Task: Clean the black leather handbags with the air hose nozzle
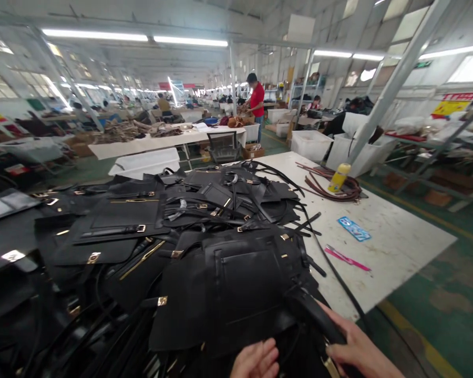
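At the lower right, my right hand [352, 341] grips a thick black bag handle [313, 312] with a gold-coloured metal fitting at its lower end. My left hand [256, 359] is at the bottom edge, fingers stretched out, holding nothing that I can see. Just beyond both hands lies a flat black bag panel [244, 273] with a stitched pocket and gold fittings. Behind and to the left spreads a large heap of similar black bag pieces [130, 210] with straps, buckles and zips. Whether the left fingers touch the black material cannot be made out.
On the white table [402, 241] lie a pink-handled tool [347, 258], a blue printed card [353, 229], brown straps [319, 186] and a yellow bottle [339, 177]. A long black strap [331, 262] hangs over the edge. A person in red [257, 100] stands further back.
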Demonstrator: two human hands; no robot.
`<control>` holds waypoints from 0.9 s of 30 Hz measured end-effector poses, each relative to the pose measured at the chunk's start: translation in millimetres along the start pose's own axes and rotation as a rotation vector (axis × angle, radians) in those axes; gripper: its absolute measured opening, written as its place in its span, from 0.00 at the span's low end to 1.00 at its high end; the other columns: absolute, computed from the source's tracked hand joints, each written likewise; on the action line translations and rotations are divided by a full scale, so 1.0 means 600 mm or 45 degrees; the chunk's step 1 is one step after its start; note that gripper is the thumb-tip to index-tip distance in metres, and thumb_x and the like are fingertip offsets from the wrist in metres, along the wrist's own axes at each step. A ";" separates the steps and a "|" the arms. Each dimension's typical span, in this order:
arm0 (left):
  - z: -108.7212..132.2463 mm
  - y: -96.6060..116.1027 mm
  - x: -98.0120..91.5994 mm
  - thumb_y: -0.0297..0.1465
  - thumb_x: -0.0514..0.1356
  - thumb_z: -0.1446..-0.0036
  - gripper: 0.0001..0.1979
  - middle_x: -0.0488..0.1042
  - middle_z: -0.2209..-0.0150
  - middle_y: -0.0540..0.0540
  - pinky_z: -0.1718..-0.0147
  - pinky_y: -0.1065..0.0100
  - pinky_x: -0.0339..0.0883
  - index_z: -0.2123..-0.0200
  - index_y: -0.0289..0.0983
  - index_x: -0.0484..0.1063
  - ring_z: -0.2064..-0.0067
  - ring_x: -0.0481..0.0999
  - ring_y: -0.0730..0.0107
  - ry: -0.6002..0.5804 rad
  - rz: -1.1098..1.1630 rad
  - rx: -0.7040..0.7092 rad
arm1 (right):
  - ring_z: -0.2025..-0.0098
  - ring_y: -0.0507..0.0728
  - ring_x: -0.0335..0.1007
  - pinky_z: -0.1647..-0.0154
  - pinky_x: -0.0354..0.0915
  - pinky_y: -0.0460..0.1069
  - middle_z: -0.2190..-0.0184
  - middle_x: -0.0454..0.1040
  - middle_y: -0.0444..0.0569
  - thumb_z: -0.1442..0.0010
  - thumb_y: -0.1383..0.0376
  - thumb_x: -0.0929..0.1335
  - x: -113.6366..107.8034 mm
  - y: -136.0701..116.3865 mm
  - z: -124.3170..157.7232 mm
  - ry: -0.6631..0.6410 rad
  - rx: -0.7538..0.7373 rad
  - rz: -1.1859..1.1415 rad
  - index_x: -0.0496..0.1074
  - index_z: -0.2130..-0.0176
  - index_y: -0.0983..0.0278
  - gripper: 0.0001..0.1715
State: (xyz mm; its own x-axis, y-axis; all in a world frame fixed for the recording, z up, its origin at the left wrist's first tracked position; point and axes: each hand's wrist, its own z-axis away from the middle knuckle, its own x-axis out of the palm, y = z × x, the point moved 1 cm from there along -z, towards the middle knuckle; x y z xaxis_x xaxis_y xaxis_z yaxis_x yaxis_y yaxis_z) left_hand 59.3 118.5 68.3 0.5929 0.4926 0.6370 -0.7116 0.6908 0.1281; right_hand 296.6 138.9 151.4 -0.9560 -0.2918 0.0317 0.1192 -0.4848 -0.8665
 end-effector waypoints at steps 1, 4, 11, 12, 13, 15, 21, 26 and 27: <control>-0.013 -0.014 0.023 0.29 0.60 0.53 0.10 0.73 0.60 0.32 0.58 0.60 0.66 0.66 0.28 0.69 0.57 0.73 0.54 -0.055 0.003 -0.035 | 0.87 0.48 0.58 0.87 0.57 0.41 0.83 0.67 0.39 0.60 0.67 0.63 0.002 -0.001 0.002 0.000 -0.007 0.000 0.34 0.39 0.66 0.54; -0.051 -0.043 0.073 0.31 0.60 0.52 0.12 0.75 0.64 0.36 0.59 0.61 0.67 0.65 0.28 0.69 0.59 0.74 0.57 -0.008 0.099 0.023 | 0.87 0.47 0.56 0.88 0.56 0.40 0.81 0.67 0.38 0.62 0.69 0.63 0.003 -0.002 0.010 -0.025 0.015 0.023 0.36 0.39 0.64 0.54; -0.083 -0.061 0.084 0.24 0.58 0.51 0.06 0.76 0.64 0.38 0.54 0.56 0.66 0.67 0.28 0.71 0.57 0.73 0.58 -0.008 0.237 0.402 | 0.87 0.49 0.58 0.87 0.58 0.42 0.84 0.66 0.38 0.60 0.66 0.65 -0.011 -0.005 0.017 -0.065 0.033 -0.088 0.40 0.39 0.65 0.52; -0.081 -0.062 0.084 0.24 0.58 0.51 0.06 0.76 0.64 0.37 0.54 0.56 0.66 0.68 0.28 0.71 0.56 0.73 0.58 -0.034 0.228 0.411 | 0.86 0.49 0.59 0.86 0.59 0.42 0.84 0.66 0.38 0.59 0.66 0.65 -0.014 -0.011 0.014 -0.013 0.009 -0.092 0.39 0.39 0.65 0.52; -0.079 -0.061 0.085 0.24 0.57 0.50 0.06 0.76 0.65 0.37 0.54 0.57 0.66 0.68 0.28 0.72 0.56 0.73 0.58 -0.054 0.221 0.417 | 0.86 0.50 0.60 0.86 0.60 0.43 0.84 0.67 0.38 0.58 0.66 0.65 -0.019 -0.018 0.013 0.044 -0.024 -0.091 0.38 0.39 0.66 0.52; -0.073 -0.060 0.088 0.24 0.57 0.50 0.06 0.76 0.66 0.37 0.54 0.57 0.66 0.70 0.27 0.72 0.57 0.73 0.58 -0.070 0.213 0.419 | 0.84 0.51 0.61 0.84 0.61 0.44 0.83 0.67 0.39 0.56 0.65 0.65 -0.030 -0.033 0.015 0.137 -0.097 -0.082 0.37 0.39 0.66 0.51; -0.064 -0.059 0.102 0.20 0.57 0.52 0.05 0.77 0.68 0.38 0.55 0.60 0.67 0.73 0.27 0.74 0.62 0.75 0.62 -0.024 0.196 0.430 | 0.86 0.49 0.60 0.86 0.58 0.41 0.82 0.70 0.40 0.59 0.67 0.65 -0.038 -0.049 0.043 -0.053 -0.030 -0.001 0.40 0.39 0.64 0.51; -0.068 -0.061 0.100 0.19 0.57 0.53 0.05 0.77 0.69 0.36 0.56 0.62 0.68 0.74 0.25 0.74 0.63 0.76 0.61 0.004 0.192 0.373 | 0.86 0.49 0.60 0.85 0.59 0.42 0.85 0.65 0.37 0.61 0.66 0.65 -0.009 -0.051 0.008 -0.092 0.018 -0.004 0.46 0.40 0.62 0.49; -0.069 -0.060 0.098 0.19 0.57 0.54 0.05 0.77 0.70 0.36 0.57 0.61 0.68 0.74 0.24 0.74 0.63 0.75 0.60 0.006 0.187 0.364 | 0.86 0.49 0.60 0.84 0.60 0.42 0.85 0.65 0.37 0.60 0.66 0.65 -0.007 -0.054 0.000 -0.078 0.015 -0.010 0.46 0.40 0.62 0.49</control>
State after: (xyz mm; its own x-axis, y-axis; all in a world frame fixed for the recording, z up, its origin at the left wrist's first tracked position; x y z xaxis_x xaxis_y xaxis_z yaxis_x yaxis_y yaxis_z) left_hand 135.5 144.4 69.8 0.4773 0.5792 0.6609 -0.8664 0.4357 0.2439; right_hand 296.7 155.6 179.2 -0.9387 -0.3377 0.0691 0.1155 -0.4968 -0.8601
